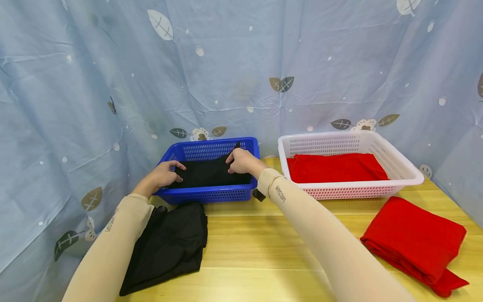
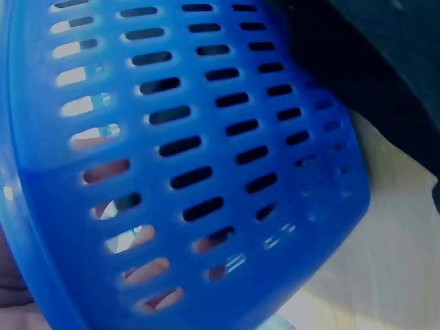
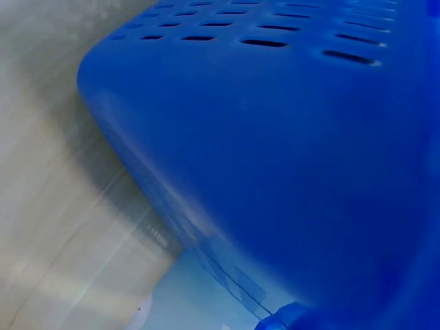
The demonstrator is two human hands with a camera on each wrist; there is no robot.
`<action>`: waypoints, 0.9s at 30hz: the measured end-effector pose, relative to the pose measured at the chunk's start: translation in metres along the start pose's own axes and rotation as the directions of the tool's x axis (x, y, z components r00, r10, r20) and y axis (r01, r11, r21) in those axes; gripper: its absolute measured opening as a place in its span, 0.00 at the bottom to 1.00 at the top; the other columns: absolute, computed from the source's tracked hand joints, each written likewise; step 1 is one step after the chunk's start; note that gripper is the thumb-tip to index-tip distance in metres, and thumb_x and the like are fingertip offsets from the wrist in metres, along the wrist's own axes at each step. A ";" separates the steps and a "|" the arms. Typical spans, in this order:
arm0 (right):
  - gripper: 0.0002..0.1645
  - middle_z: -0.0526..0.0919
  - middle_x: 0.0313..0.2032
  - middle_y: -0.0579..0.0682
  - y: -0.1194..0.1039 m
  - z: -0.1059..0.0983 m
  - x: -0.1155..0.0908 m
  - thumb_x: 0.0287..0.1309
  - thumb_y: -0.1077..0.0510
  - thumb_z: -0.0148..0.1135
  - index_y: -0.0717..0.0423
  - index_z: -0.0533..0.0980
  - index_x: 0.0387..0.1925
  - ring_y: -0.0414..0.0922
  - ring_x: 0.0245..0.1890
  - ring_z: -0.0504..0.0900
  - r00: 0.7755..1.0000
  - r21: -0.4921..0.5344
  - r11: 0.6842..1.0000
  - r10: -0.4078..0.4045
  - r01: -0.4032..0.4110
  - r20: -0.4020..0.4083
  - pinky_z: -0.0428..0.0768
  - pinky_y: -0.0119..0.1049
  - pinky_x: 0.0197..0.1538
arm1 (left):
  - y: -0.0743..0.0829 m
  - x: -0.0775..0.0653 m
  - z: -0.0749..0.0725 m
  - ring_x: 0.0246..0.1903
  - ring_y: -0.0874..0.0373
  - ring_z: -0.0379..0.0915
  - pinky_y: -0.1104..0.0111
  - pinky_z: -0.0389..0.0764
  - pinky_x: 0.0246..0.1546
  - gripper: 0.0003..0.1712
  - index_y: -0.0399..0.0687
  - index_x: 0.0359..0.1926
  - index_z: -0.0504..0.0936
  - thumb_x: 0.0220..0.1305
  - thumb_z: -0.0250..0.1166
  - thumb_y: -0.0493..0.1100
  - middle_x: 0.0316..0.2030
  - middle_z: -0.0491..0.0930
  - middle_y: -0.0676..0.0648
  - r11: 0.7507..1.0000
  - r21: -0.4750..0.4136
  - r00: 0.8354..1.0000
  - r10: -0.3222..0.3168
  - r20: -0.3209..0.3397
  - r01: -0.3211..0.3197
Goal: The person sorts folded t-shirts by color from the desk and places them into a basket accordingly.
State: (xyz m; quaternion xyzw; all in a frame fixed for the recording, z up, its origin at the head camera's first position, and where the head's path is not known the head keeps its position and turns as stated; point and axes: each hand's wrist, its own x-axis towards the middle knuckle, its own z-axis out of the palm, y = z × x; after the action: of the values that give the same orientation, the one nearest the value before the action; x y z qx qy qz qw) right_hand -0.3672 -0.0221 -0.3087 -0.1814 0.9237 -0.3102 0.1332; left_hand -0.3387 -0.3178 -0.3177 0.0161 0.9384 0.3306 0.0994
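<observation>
Black folded cloth [image 1: 205, 174] lies inside the blue basket [image 1: 211, 194]. At the basket's left end, my left hand [image 1: 164, 174] reaches over the rim onto the cloth, thumb and fingers apart and bent. From the right end, my right hand [image 1: 243, 162] rests at the cloth, thumb and index finger a little apart; its other fingers are partly hidden. A dark cloth corner sticks up behind that hand. The left wrist view shows the slotted basket wall [image 2: 199, 144], with bits of fingers through the slots. Only the basket's outside [image 3: 240, 137] fills the right wrist view.
A white basket [image 1: 354, 186] holding red cloth [image 1: 336, 167] stands to the right. Folded red cloth [image 1: 415, 239] lies on the wooden table [image 1: 264, 260] at the front right. Another folded black cloth [image 1: 170, 243] lies front left, under my left forearm. A blue curtain [image 1: 234, 75] hangs behind.
</observation>
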 end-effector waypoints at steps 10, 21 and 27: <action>0.25 0.81 0.69 0.56 -0.002 0.005 -0.005 0.73 0.57 0.67 0.57 0.79 0.68 0.55 0.70 0.79 1.000 -0.150 0.989 -0.009 0.004 -0.030 0.79 0.50 0.71 | -0.007 0.004 0.000 0.20 0.59 0.67 0.65 0.73 0.27 0.25 0.37 0.70 0.75 0.75 0.61 0.36 0.37 0.78 0.43 0.999 0.039 1.000 -0.011 -0.007 0.011; 0.15 0.80 0.61 0.60 -0.008 0.003 -0.017 0.74 0.49 0.67 0.52 0.87 0.52 0.60 0.63 0.77 0.964 -0.368 0.930 -0.080 -0.020 -0.253 0.80 0.56 0.66 | 0.004 -0.013 0.000 0.45 0.42 0.82 0.50 0.82 0.47 0.21 0.36 0.61 0.81 0.76 0.64 0.44 0.51 0.85 0.32 0.968 0.242 0.989 0.100 -0.108 -0.072; 0.11 0.80 0.56 0.58 -0.012 0.002 -0.026 0.74 0.51 0.66 0.52 0.89 0.46 0.58 0.58 0.76 0.928 -0.405 0.914 -0.182 0.037 -0.326 0.80 0.55 0.63 | 0.012 -0.026 0.006 0.55 0.35 0.81 0.40 0.81 0.56 0.19 0.39 0.61 0.81 0.78 0.64 0.46 0.55 0.85 0.31 0.959 0.259 0.984 0.145 -0.104 -0.113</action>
State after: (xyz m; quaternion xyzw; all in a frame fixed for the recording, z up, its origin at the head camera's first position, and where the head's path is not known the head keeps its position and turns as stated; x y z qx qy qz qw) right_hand -0.3398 -0.0216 -0.2992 -0.1971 0.9637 -0.1540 -0.0932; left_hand -0.3124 -0.3077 -0.3100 0.0696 0.9740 0.2149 0.0172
